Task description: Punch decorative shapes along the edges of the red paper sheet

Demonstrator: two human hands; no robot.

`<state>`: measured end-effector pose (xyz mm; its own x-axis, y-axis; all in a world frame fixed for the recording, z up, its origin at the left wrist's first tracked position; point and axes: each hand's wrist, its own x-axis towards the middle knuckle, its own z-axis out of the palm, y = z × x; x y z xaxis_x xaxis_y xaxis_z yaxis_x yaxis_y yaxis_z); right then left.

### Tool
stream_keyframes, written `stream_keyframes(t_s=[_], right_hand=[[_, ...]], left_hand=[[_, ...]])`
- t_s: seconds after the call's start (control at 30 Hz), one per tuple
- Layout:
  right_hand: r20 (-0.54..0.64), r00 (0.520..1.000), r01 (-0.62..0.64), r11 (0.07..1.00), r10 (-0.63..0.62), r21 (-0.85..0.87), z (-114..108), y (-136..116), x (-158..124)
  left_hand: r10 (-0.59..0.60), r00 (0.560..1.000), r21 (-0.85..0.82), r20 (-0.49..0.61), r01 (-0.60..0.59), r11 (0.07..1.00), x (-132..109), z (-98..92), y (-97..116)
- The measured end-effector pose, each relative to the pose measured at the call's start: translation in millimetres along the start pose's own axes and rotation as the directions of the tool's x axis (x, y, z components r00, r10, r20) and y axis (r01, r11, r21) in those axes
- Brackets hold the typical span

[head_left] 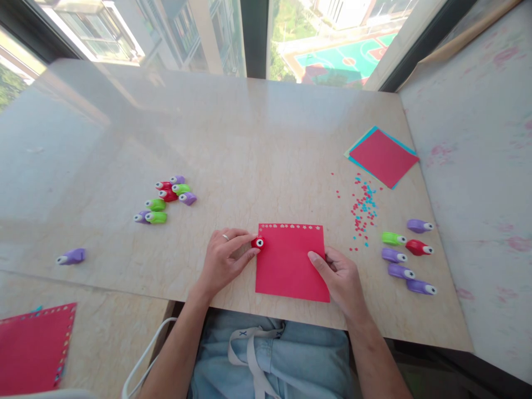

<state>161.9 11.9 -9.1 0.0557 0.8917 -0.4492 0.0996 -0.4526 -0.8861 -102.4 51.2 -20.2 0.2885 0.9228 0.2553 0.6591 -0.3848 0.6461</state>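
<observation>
Pressure from my open right hand point(338, 277) should pin the red sheet point(288, 269) while left fingers point(241, 239), clamped on the punch point(258, 242), squeeze squarely

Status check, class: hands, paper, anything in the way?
Left hand pinches red punch at left edge of red sheet. Right hand flat on it. Scraps lie apart, to its right.

My left hand point(226, 256): palm down, fingers curled, thumb and fingertips pinched together at its right side. My right hand point(338, 277): palm down, fingers relaxed, index extended toward upper left, pressing flat. Left forearm point(178, 343), right forearm point(374, 354): bare, rising from bottom edge, angling inward. Hands apart.
</observation>
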Motion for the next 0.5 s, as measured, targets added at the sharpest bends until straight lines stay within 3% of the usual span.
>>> stream_keyframes(t_s=[0.5], right_hand=[[0.062,0.998,-0.013,1.000,0.013,0.010,-2.2,-4.3,2.5]], left_hand=[[0.010,1.000,0.003,-0.019,-0.010,1.000,-0.8,3.8,-4.4]])
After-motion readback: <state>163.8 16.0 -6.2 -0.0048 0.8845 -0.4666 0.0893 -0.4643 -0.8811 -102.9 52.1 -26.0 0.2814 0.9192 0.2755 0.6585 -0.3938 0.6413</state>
